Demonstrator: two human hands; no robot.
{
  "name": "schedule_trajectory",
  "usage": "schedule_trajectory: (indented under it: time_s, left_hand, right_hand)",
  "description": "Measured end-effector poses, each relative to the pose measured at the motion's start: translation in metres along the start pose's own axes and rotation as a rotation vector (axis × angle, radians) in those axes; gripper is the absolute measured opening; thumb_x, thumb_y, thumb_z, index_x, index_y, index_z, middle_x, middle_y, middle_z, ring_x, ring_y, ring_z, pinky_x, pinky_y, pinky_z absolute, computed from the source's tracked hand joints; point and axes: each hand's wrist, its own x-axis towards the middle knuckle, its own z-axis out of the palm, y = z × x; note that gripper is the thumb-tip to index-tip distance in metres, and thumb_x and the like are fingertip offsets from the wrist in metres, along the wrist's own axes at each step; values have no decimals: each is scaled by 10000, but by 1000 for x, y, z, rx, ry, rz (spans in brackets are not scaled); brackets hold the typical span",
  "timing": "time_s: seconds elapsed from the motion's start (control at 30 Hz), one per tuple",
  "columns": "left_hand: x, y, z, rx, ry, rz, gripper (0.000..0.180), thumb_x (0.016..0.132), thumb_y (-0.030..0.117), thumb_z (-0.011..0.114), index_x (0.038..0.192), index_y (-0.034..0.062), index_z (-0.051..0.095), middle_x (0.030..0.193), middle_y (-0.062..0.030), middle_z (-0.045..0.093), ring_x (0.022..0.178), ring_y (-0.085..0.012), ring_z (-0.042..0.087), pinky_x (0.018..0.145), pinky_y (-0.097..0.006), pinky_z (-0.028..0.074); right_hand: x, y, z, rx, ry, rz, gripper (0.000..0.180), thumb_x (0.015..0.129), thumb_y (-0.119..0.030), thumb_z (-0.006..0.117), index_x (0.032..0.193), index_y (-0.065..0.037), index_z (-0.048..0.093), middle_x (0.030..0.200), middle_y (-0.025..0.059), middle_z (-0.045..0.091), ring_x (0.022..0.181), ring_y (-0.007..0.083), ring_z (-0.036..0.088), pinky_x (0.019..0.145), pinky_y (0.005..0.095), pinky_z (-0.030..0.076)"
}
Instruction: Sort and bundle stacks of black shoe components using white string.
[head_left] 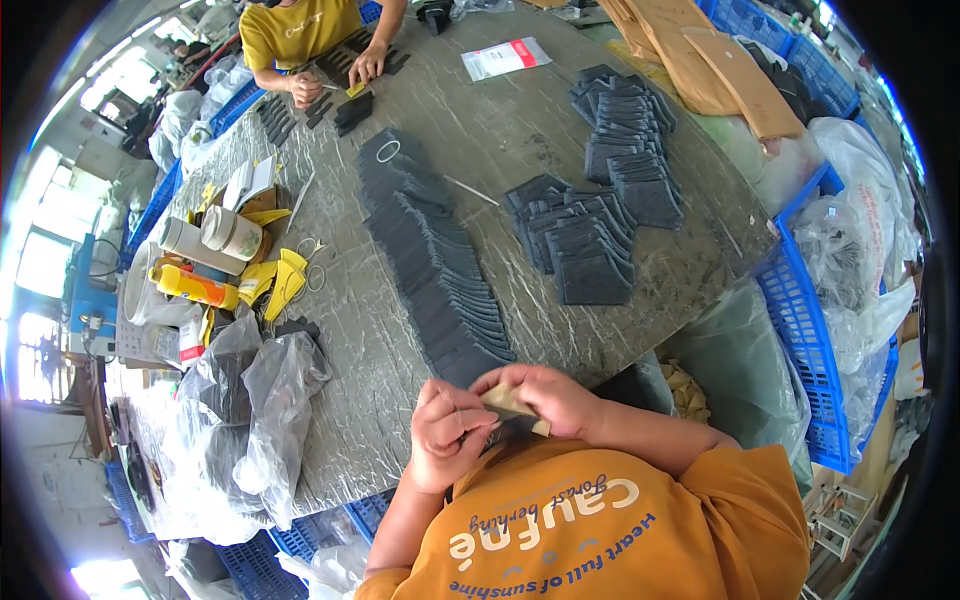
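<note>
At the table edge close to my body, my right hand (548, 397) is closed on a small tan piece (510, 401) that looks like folded card or cloth. Beside it my left hand (447, 432) has its fingers curled into a pinch; what lies between those fingertips, if anything, is hidden. A long overlapping row of dark flat pieces (440, 270), seemingly fabric, runs from just beyond my hands toward the far side. To its right lie fanned stacks of similar dark squares (590, 250), with more stacked squares (630, 140) behind them.
Across the table (340, 420) a co-worker's hands (368, 66) handle small dark pieces. Jars (230, 235), a yellow bottle (195, 287) and scissors (312, 270) stand or lie left, behind clear plastic bags (280, 400). A thin white stick (470, 190) lies mid-table. Blue crates (815, 330) flank the right.
</note>
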Motion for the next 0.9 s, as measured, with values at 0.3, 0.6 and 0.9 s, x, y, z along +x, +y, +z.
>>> schedule_trajectory:
  time_s: [0.3,0.6,0.9]
  left_hand:
    - [-13,-36,-30,-149,246,-1004,80,751,20,679,823,0,650,685,14,593,620,-55,508,569,-199,400]
    - [-9,-44,-13,-117,121,-987,66,764,79,682,802,28,665,689,18,614,578,-41,503,516,-197,381]
    - [-4,-39,-11,-37,94,-980,99,758,70,684,812,-12,669,687,-17,623,647,-77,537,612,-232,441]
  right_hand:
    - [-4,-32,-78,363,201,-293,65,844,-48,424,816,-105,433,691,17,436,583,112,392,499,275,328]
    - [-12,-14,-79,-33,234,-282,200,847,-6,592,1009,-84,504,784,-34,460,615,25,430,511,185,351]
    - [-12,-9,-79,-147,235,-257,110,865,-21,578,954,-68,534,787,-50,454,620,23,409,520,177,332]
